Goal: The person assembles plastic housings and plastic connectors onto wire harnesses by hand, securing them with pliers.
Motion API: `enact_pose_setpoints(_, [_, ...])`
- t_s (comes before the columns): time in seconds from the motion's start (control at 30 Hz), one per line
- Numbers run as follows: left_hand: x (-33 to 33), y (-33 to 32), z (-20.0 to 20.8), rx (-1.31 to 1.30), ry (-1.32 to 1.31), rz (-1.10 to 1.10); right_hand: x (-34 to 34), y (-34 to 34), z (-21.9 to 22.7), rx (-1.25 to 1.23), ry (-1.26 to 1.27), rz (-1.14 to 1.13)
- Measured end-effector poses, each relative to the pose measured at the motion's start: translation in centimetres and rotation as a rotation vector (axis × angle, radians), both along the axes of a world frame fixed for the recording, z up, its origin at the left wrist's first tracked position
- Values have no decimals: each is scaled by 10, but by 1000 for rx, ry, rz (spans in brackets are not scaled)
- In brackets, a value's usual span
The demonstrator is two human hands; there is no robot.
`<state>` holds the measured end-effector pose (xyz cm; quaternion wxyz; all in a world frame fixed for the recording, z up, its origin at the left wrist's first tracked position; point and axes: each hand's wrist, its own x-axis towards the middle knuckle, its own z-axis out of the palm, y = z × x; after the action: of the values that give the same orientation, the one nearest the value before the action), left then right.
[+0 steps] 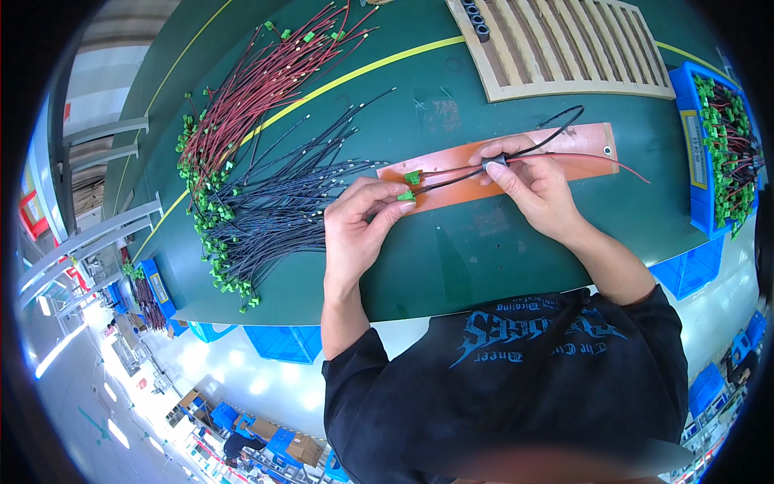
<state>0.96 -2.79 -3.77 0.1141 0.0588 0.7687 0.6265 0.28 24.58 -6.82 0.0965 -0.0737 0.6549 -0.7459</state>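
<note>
Looks like a factory assembly floor: green workbench (484, 250) piled with red wires (258, 89) and black wires (282, 202), blue parts bins (701, 177), more stations behind.

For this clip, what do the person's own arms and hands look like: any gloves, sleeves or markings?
Both hands are bare: no gloves, rings or a watch show on the left hand or the right hand. The forearms are uncovered too. The person wears a black top with sleeves pushed up to about the elbows and a pale blue printed design across the chest. No markings show on the arms.
</note>
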Motion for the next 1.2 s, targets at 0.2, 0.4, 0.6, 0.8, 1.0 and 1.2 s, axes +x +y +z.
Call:
enact_pose_setpoints(0.2, [-1, 7, -4, 41, 120, -36, 0, 0, 2, -73, -44, 17])
enact_pose_setpoints(0.4, [1, 14, -3, 97, 58, 79, -1, 1, 2, -66, -45, 33])
enact_pose_setpoints(0.6, [2, 19, -12, -36, 231, 85, -1, 1, 8, -73, -69, 50])
enact_pose_setpoints(0.8, [-3, 20, -7, -203, 435, 42, -3, 3, 2, -67, 17, 54])
enact_pose_setpoints(1.0, [-1, 32, -1, -289, 255, 73, -4, 1, 8, 15, 57, 77])
enact_pose_setpoints(1.2, [-5, 31, -6, -364, 372, 55, -4, 4, 11, 43, 57, 62])
